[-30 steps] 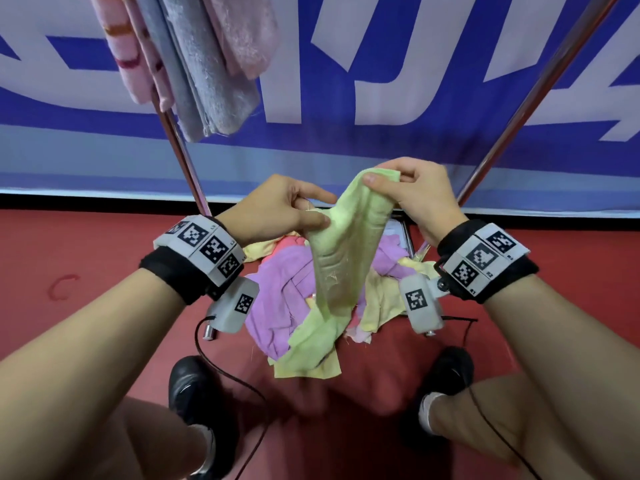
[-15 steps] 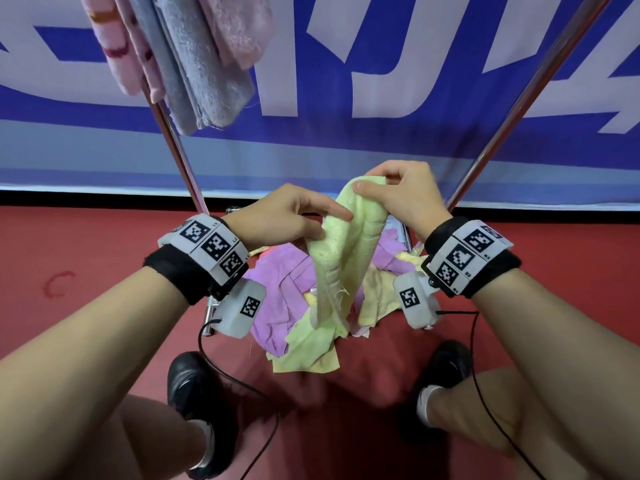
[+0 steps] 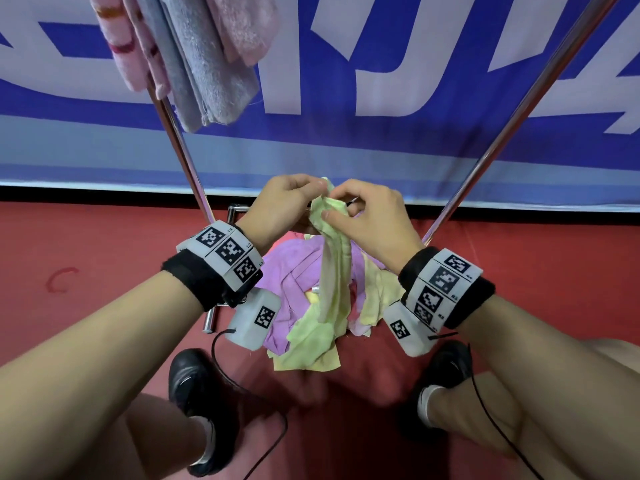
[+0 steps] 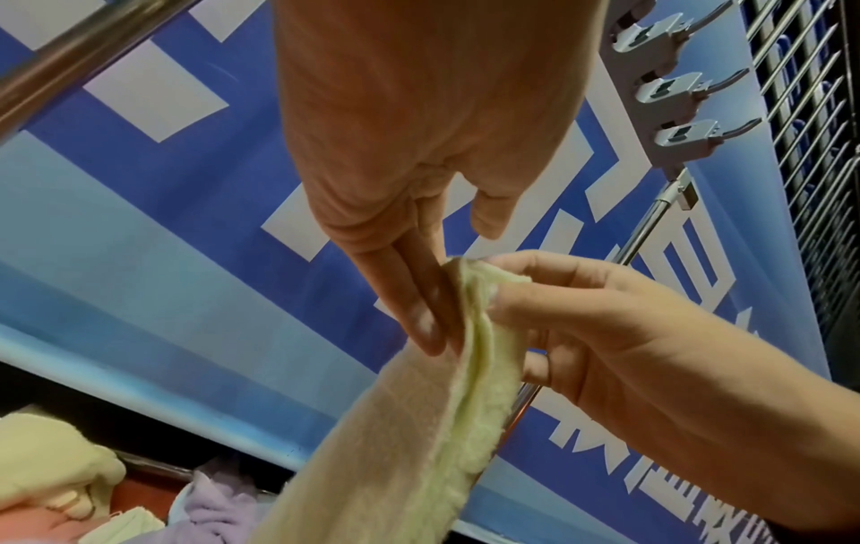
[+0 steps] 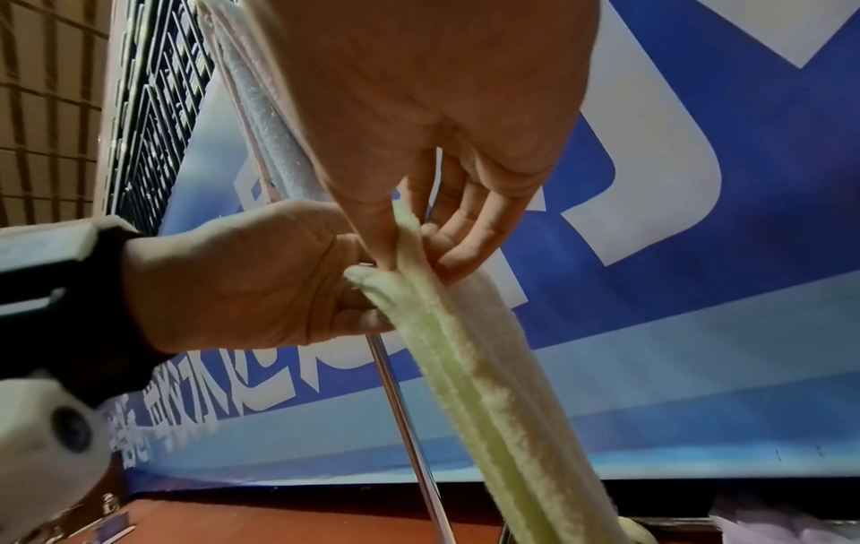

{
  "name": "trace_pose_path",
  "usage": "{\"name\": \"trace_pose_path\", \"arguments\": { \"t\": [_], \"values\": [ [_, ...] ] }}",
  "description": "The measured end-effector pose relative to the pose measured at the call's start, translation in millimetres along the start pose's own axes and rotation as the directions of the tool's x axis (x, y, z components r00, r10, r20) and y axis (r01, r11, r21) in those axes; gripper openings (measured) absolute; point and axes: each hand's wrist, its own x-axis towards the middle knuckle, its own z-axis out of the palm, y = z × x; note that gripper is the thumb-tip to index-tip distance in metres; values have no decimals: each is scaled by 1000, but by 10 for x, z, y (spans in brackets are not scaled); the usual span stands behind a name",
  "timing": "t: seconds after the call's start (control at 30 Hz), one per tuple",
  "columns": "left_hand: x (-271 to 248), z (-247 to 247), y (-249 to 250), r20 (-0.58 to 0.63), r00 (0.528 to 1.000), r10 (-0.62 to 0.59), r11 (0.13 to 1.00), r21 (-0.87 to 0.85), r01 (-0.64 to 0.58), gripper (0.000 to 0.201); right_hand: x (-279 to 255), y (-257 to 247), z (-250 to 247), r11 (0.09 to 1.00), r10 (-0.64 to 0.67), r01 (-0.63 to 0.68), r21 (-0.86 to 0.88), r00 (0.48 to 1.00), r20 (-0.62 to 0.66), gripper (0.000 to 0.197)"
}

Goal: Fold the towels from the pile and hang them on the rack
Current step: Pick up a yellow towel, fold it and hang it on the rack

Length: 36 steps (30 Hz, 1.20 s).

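Both hands pinch the top of a pale green towel above the pile on a red floor.

The left hand [image 3: 282, 206] and right hand [image 3: 372, 220] meet just in front of the blue-and-white banner [image 3: 346, 140], fingers and thumbs closed on the upper end of the green towel [image 3: 334, 271], which hangs bunched into a narrow strip. Its lower end trails onto the pile [image 3: 294, 289] of purple, yellow and pink cloths lying on the red floor [image 3: 86, 254], nearer the person than the banner. Two slanted metal rack poles [image 3: 180, 147] rise in front of the banner, one on each side of the hands. Folded grey and pink towels [image 3: 194, 53] hang from the left pole, across the banner's top. Black shoes [image 3: 197, 393] stand on the floor, the pile lying between them and the banner.
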Motion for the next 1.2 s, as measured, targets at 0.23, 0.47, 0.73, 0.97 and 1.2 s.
{"name": "trace_pose_path", "arguments": {
  "t": [0.23,0.47,0.73,0.97,1.2],
  "values": [
    [23,-107,-9,13,998,57,996,68,-57,21,2,-56,-111,927,129,-214,308,953,275,22],
    [-41,-282,244,251,949,188,911,316,-264,35,150,68,-272,886,127,-276,373,918,376,55],
    [2,-296,214,-40,991,126,991,-40,-128,45,102,-99,-163,851,149,-262,456,952,269,20],
    [-91,47,-160,258,966,-16,995,-91,41,44,214,-127,-342,713,267,-240,658,962,61,13],
    [-5,120,-53,-13,980,196,980,19,-196,16,297,-1,-437,555,463,-259,790,886,-35,25]
  ]
}}
